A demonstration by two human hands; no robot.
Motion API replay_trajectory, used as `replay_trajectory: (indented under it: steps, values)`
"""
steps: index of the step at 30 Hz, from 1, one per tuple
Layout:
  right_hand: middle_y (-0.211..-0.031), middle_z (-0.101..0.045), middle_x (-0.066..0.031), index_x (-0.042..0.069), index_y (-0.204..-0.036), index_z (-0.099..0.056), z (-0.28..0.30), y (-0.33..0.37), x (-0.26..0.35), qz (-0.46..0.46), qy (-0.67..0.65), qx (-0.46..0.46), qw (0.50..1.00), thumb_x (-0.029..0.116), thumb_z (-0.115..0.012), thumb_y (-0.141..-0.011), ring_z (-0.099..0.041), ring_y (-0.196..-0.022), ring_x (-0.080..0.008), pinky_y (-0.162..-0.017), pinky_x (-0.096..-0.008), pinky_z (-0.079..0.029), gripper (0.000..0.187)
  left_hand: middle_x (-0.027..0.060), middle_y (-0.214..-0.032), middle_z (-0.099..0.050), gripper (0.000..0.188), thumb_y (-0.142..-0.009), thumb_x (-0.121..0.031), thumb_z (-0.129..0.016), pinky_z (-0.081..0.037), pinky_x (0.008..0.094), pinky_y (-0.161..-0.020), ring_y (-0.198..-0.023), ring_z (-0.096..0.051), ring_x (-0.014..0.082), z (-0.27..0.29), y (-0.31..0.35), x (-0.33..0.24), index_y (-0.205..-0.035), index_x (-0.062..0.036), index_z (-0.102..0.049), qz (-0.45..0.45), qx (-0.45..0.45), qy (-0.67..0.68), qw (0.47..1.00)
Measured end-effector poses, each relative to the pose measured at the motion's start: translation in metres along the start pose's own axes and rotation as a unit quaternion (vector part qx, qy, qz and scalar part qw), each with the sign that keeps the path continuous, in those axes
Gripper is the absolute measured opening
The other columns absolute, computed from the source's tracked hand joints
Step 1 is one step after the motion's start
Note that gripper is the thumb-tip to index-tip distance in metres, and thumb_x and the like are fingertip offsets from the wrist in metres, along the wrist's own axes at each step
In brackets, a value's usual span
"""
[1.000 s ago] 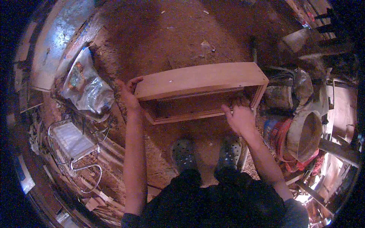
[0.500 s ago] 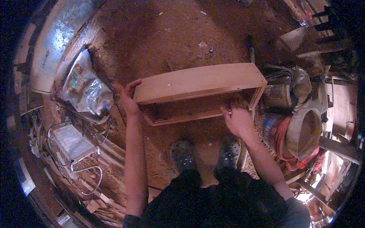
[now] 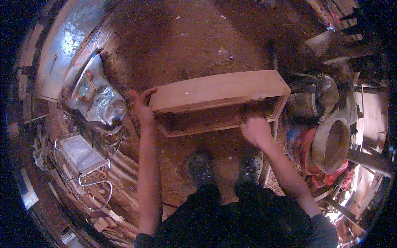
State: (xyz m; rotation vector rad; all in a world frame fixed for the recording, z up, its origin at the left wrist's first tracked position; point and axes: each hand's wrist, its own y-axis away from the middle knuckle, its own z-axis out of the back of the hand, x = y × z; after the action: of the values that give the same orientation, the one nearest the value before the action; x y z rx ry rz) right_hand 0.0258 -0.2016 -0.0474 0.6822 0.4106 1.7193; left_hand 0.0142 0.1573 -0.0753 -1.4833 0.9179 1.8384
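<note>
A long, shallow wooden box [image 3: 223, 87], like a drawer frame, is held above the floor at the middle of the head view, its open side towards me. My left hand [image 3: 144, 106] grips the left end, with fingers over the upper corner. At the right part of the lower rim is my right hand [image 3: 257, 130]. Its fingers are curled at the mouth of the box, dim and a little blurred. Whether they pinch something small there is hidden. The inside of the box lies mostly in shadow.
To the left stand a chair covered in clear plastic [image 3: 101, 99] and a metal-framed stool [image 3: 82, 155] among wood scraps. Buckets, a round sieve-like ring [image 3: 331, 146] and a red tub [image 3: 305, 149] crowd the right. My shoes [image 3: 200, 169] are below the box on the dirt floor.
My right hand has shifted slightly down and left along the rim, its fingers more curled. The left hand keeps its grip, and the box has barely moved.
</note>
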Motion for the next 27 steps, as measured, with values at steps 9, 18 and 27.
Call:
replay_trajectory:
  steps: [9, 18, 27]
  values:
    - [-0.106, -0.062, -0.028, -0.002, -0.105, -0.064, 0.007, -0.012, 0.093, 0.156, -0.055, 0.209, 0.964, 0.062, -0.039, -0.089, -0.059, -0.102, -0.0408, -0.091, -0.0488, -0.046, 0.071, 0.0123, -0.098, -0.066, 0.083, -0.093, -0.067, -0.021, -0.043, 0.0346, -0.092, -0.095, -0.06, 0.0228, 0.002, -0.002, 0.007, -0.097, 0.0016, -0.066, 0.05, 0.023, 0.089, 0.995]
    - [-0.144, -0.036, -0.0226, 0.007, -0.136, -0.044, -0.011, -0.037, 0.159, 0.339, -0.132, 0.119, 0.924, 0.057, -0.044, -0.089, -0.031, -0.135, -0.0344, -0.112, -0.0445, -0.026, 0.068, 0.0111, -0.099, -0.065, 0.073, -0.097, -0.059, -0.023, -0.041, 0.0359, -0.095, -0.098, -0.058, 0.0223, 0.001, 0.011, -0.017, -0.097, 0.0004, -0.065, 0.208, -0.005, 0.252, 0.945]
    - [-0.135, -0.044, -0.0228, 0.006, -0.135, -0.042, -0.03, -0.02, 0.16, 0.293, -0.091, 0.258, 0.916, 0.056, -0.041, -0.091, -0.042, -0.125, -0.0387, -0.106, -0.0456, -0.034, 0.067, 0.011, -0.105, -0.063, 0.069, -0.099, -0.057, -0.022, -0.038, 0.0347, -0.099, -0.104, -0.057, 0.0217, -0.004, 0.023, -0.007, -0.101, -0.0003, -0.063, 0.06, -0.005, 0.06, 0.996]
